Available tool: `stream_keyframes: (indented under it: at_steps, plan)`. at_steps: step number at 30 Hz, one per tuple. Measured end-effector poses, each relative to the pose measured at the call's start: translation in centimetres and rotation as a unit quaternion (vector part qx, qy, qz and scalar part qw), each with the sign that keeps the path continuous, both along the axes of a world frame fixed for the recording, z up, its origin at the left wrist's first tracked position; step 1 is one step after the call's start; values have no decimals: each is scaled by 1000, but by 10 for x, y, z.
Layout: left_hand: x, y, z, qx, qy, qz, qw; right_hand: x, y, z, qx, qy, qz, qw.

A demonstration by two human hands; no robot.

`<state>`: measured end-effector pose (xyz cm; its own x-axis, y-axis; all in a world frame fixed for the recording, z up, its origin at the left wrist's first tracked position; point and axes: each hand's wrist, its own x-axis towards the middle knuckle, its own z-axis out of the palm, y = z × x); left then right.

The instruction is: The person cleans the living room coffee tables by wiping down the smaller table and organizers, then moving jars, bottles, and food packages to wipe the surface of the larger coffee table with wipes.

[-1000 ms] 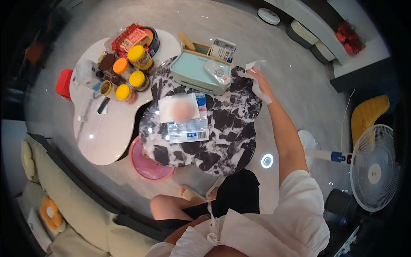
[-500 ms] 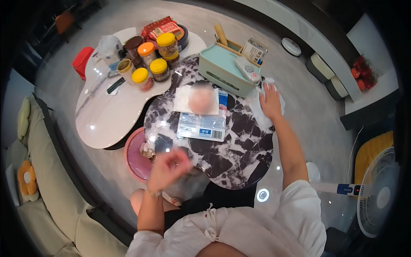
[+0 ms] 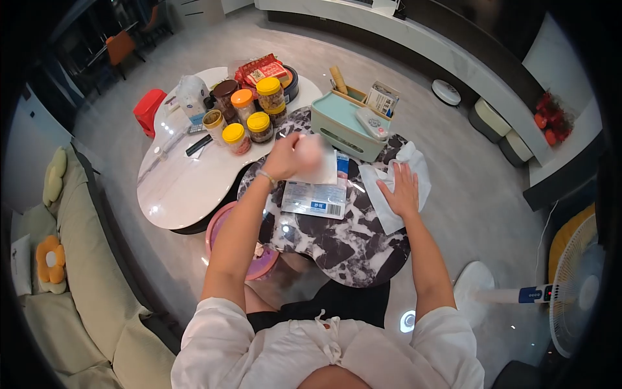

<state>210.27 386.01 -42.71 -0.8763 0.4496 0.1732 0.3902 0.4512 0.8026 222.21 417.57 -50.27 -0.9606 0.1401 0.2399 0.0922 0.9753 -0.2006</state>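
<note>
My left hand [image 3: 284,157] reaches over the marble-patterned table [image 3: 350,253] to the upper part of a flat blue-and-white printed packet [image 3: 314,200]. A white piece [image 3: 331,172] lies across that packet's upper part. Blur covers my left fingertips, so their grip is unclear. My right hand [image 3: 404,189] lies flat with fingers spread on a creased white tissue or cloth [image 3: 389,219], near the table's right side. Just beyond it stands a mint-green tissue box [image 3: 346,126] with a small white pack [image 3: 372,121] on its lid.
Several lidded jars [image 3: 259,123] stand on the adjoining white table [image 3: 188,201]. A pink bin [image 3: 264,266] sits below the tables on the left. To the right is a white floor fan [image 3: 586,292]; a sofa [image 3: 91,259] lines the left side.
My left hand has moved forward from above the near table edge to the packet. My right hand has shifted slightly nearer on the tissue or cloth, which is spread farther toward me.
</note>
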Motion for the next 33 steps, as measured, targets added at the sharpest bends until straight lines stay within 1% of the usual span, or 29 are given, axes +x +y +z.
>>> stream_keyframes:
  at_steps: [1,2,4,5,7,8,10,11,12,13,15,16,17,18,19,20,21,22,24,25,26,28,29,30,31,32,33]
  plan:
    - [-3,-3,5,105,30,14,994,0,0,0,5,-2,-6,1000]
    - [-11,-9,13,83,15,74,994,0,1,0,1,-1,-4,1000]
    - [-42,-16,8,33,79,181,980,1,1,-1,3,-1,-7,1000]
    - [-54,-14,1,30,80,180,980,2,1,-2,0,-2,-7,1000]
    - [-74,-8,-11,-27,94,253,963,0,1,-2,3,3,-8,1000]
    - [-83,-5,-22,-27,95,253,963,0,1,-1,3,4,-8,1000]
    - [-99,0,-48,5,99,166,981,0,-1,-1,3,4,-14,1000]
    - [-106,0,-56,-3,79,150,986,-1,0,-4,3,1,-12,1000]
    - [-95,1,-51,-3,74,151,986,-1,2,-8,8,14,-9,1000]
    - [-77,3,-34,1,87,162,983,0,4,-11,12,27,-5,1000]
    - [-45,6,-29,-29,153,268,951,0,3,-8,14,17,-5,1000]
    - [-22,3,-28,-29,153,271,950,-1,2,-7,14,12,-7,1000]
    - [5,0,-22,-27,221,138,965,-2,2,-5,14,14,-5,1000]
    - [20,-2,-17,-25,285,2,958,-2,2,-4,13,13,-6,1000]
    - [20,-3,-29,-23,285,4,958,-1,2,-4,14,10,-7,1000]
    - [18,-4,-51,-80,258,-31,962,1,2,-5,17,9,-3,1000]
    - [22,-5,-56,-136,230,-65,961,1,3,-6,15,3,-4,1000]
    - [22,-6,-59,-134,233,-57,961,-1,3,-5,12,1,-4,1000]
    - [20,-5,-56,-93,150,-47,983,-2,3,-3,9,1,-2,1000]
    - [26,-5,-54,-102,229,-43,967,-2,3,-4,3,-5,-6,1000]
    - [24,-6,-56,-103,231,-40,967,-4,4,-5,3,-3,-3,1000]
    - [24,-8,-57,-131,275,-70,950,-3,4,-7,5,-8,-13,1000]
    - [22,-6,-55,-167,201,-42,964,-2,3,-7,4,-9,-8,1000]
    - [24,-7,-51,-170,201,-38,964,-1,3,-6,5,-12,-12,1000]
    - [24,-8,-48,-42,120,53,990,-2,3,-5,4,-12,-16,1000]
    - [23,-11,-42,89,38,142,985,-3,4,-5,2,-7,-12,1000]
    - [21,-19,-38,236,-54,107,964,-2,5,-5,3,-10,-13,1000]
